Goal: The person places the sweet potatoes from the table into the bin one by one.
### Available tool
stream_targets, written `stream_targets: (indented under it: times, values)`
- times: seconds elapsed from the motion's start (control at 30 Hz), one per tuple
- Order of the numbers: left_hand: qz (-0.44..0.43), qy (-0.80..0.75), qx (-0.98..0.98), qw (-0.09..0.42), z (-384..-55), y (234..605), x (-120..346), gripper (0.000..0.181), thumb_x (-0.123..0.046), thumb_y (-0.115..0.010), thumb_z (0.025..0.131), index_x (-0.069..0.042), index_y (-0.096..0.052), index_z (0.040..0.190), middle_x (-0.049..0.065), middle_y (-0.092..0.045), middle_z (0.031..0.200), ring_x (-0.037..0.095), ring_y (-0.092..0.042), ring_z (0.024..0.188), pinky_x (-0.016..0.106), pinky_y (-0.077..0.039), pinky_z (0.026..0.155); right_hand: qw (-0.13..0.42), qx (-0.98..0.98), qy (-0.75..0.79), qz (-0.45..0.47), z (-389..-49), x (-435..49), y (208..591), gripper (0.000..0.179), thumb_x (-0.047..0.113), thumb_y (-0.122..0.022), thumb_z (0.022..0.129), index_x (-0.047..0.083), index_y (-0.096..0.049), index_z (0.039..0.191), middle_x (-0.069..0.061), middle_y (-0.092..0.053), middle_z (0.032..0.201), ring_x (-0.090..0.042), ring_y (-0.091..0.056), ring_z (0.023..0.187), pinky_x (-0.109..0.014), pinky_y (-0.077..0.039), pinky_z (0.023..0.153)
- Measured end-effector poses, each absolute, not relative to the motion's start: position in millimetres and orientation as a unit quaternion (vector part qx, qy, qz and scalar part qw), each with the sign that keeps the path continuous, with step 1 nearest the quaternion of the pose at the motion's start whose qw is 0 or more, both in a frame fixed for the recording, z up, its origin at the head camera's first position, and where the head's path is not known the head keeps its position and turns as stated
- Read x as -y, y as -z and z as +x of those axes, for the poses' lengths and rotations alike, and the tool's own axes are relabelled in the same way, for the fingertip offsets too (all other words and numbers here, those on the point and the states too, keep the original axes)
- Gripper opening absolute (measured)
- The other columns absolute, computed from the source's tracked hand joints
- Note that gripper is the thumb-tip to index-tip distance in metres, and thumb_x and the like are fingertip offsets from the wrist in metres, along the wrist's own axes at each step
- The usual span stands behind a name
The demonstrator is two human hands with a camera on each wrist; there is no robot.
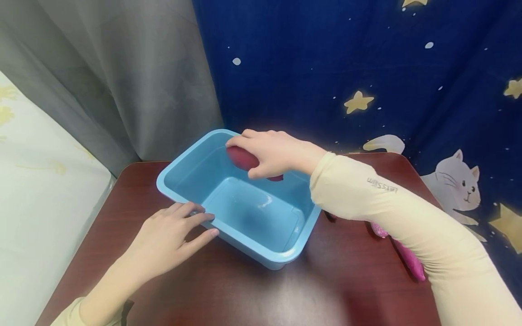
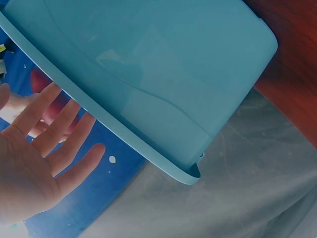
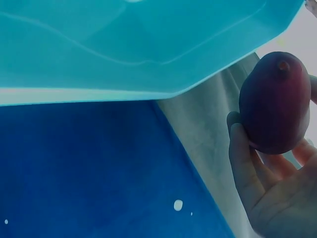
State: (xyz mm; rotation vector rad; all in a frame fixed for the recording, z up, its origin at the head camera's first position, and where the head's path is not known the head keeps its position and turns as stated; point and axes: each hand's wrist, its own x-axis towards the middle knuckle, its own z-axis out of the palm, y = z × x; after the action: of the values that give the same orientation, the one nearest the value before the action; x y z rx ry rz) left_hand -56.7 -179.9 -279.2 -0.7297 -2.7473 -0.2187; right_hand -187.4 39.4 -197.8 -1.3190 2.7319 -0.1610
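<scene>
A light blue plastic basin stands on the table. Over its far side my right hand grips a smooth, dark red, oblong fruit, fingers and thumb curled round it. The right wrist view gives the fruit a rounded end with a small brown stem spot. At the basin's near left rim rests my left hand, its fingers nearly straight and spread. Those fingers reach the rim in the left wrist view, with the palm holding nothing.
Right of the basin, partly under my right forearm, lie a bright pink long object and a glittery pink piece on the dark red-brown table. A grey curtain and a blue star-patterned curtain hang behind it.
</scene>
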Motion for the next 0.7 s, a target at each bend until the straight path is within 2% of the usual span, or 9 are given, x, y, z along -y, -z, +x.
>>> stream_targets:
  times: [0.2,0.43,0.7]
  values:
    - [-0.256,0.078,0.952,0.148,-59,279,181,0.034,-0.046,-0.057,0.08,-0.019,-0.068,0.095,-0.003,-0.057,0.09,0.014,-0.055,0.077,0.033,-0.046,0.063,0.071,-0.895,0.036,-0.438,-195,-24,203,0.064,0.034,-0.062,0.076,0.025,-0.033,0.133,0.002,-0.043,0.113,-0.014,-0.046,0.088,-0.031,-0.042,0.069]
    - [-0.255,0.079,0.952,0.147,-58,279,181,0.034,-0.047,-0.057,0.08,-0.019,-0.068,0.096,-0.003,-0.057,0.09,0.014,-0.055,0.077,0.033,-0.046,0.063,0.075,-0.896,0.008,-0.438,-197,-10,213,0.063,0.037,-0.061,0.077,0.027,-0.033,0.133,0.004,-0.043,0.113,-0.011,-0.047,0.089,-0.027,-0.042,0.07]
    - [-0.259,0.083,0.951,0.147,-56,279,180,0.034,-0.045,-0.058,0.079,-0.018,-0.068,0.096,-0.003,-0.057,0.09,0.014,-0.055,0.077,0.032,-0.046,0.062,0.097,-0.89,-0.007,-0.446,-200,6,229,0.064,0.037,-0.062,0.077,0.027,-0.033,0.133,0.002,-0.043,0.112,-0.014,-0.047,0.091,-0.03,-0.042,0.071]
